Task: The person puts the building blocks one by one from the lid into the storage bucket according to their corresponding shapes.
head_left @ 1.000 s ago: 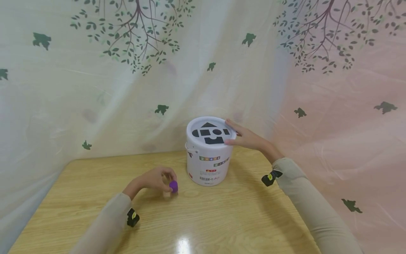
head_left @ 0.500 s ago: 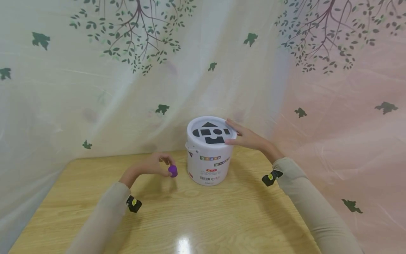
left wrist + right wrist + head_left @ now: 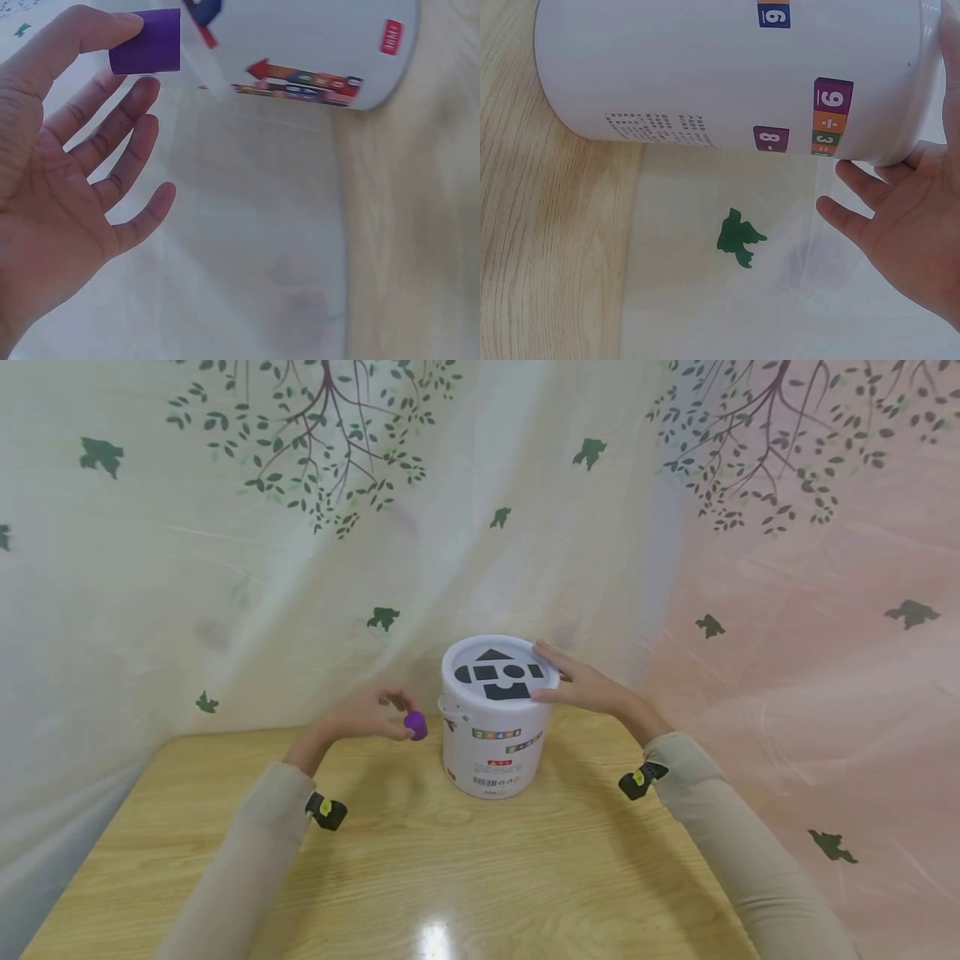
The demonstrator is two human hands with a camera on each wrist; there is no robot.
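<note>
A short purple cylinder block (image 3: 416, 725) is pinched between thumb and fingertips of my left hand (image 3: 362, 713), raised above the table just left of the bucket. In the left wrist view, the purple block (image 3: 146, 41) overlaps the bucket's side, and the lower fingers spread loosely below it. The white bucket (image 3: 491, 752) stands upright, its lid (image 3: 489, 692) bearing several dark shaped openings, including a triangle, a square and a circle. My right hand (image 3: 588, 687) rests on the lid's right edge with extended fingers and thumb; in the right wrist view, two fingers (image 3: 862, 187) extend beside the rim.
The bucket's white handle (image 3: 453, 713) hangs on its left side. Beneath everything is a wood-grain table (image 3: 480, 877). Close behind the bucket hangs a pale curtain (image 3: 300, 610) printed with branches and green leaf shapes. Each wrist carries a small black camera (image 3: 326, 812).
My left hand has lifted the purple cylinder block up off the table, beside the bucket near handle height. The right hand and the bucket have stayed in place.
</note>
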